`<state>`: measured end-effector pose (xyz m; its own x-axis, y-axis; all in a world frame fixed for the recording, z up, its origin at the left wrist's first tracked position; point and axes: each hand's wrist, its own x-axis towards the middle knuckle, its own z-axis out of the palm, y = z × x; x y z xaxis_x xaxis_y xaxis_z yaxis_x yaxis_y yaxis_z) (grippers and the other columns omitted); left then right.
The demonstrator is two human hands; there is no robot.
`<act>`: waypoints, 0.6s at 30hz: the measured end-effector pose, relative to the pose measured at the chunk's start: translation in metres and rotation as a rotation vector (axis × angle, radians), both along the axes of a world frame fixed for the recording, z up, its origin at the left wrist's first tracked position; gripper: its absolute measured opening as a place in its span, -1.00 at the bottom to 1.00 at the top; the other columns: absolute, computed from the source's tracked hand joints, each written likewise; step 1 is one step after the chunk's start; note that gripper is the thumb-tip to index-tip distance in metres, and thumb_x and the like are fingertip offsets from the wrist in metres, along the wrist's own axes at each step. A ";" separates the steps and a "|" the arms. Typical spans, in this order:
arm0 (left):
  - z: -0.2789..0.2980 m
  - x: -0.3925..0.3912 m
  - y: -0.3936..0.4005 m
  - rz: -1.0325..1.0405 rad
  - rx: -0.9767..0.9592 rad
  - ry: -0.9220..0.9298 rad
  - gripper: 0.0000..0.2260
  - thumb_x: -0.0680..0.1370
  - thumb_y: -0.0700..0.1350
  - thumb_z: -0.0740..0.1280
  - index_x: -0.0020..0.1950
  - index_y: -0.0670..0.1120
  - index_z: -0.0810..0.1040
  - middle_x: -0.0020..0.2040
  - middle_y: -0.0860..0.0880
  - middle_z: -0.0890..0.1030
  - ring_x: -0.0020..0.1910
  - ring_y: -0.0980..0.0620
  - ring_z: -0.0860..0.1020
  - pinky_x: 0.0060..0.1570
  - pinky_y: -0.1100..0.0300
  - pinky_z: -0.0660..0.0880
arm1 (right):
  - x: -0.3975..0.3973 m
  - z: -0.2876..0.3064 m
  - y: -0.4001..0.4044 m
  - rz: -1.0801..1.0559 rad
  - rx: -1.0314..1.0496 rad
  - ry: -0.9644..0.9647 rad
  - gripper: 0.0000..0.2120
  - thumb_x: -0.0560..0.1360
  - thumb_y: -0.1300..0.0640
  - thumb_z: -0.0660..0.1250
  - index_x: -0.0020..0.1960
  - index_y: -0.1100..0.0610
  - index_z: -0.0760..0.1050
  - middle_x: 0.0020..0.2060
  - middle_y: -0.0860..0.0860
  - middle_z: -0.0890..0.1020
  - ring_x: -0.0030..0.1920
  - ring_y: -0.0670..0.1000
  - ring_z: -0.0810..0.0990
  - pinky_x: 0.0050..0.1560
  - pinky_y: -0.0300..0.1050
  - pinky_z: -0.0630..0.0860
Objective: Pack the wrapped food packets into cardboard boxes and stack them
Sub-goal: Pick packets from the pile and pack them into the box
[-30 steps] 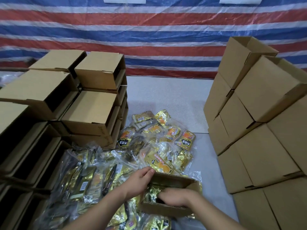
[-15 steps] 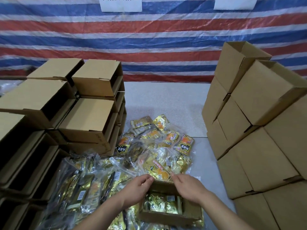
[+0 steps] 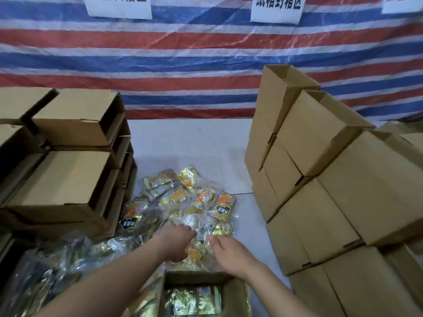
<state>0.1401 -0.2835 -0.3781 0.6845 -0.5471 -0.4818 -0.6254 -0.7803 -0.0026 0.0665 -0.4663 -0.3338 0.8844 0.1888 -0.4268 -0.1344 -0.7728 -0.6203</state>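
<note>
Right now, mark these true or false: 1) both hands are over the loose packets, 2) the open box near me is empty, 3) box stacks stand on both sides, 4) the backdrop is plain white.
1) True: the left hand and right hand reach into the packet pile.
2) False: the open box already holds gold packets.
3) True: left box stack, right box stack.
4) False: the tarp is striped red, white and blue.

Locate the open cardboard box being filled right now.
In the head view, the open brown cardboard box sits bottom centre, between the forearms, just nearer than the pile of gold wrapped packets.
</note>
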 end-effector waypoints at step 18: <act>-0.047 0.002 -0.007 -0.200 0.211 -0.031 -0.32 0.53 -0.06 0.39 0.53 -0.17 0.12 0.37 -0.21 0.39 0.32 -0.18 0.41 0.30 -0.10 0.40 | 0.010 -0.016 -0.020 -0.143 0.129 0.028 -0.58 0.66 -0.24 -0.02 -0.24 -0.05 0.33 -0.26 -0.08 0.46 -0.19 -0.07 0.46 -0.04 -0.06 0.42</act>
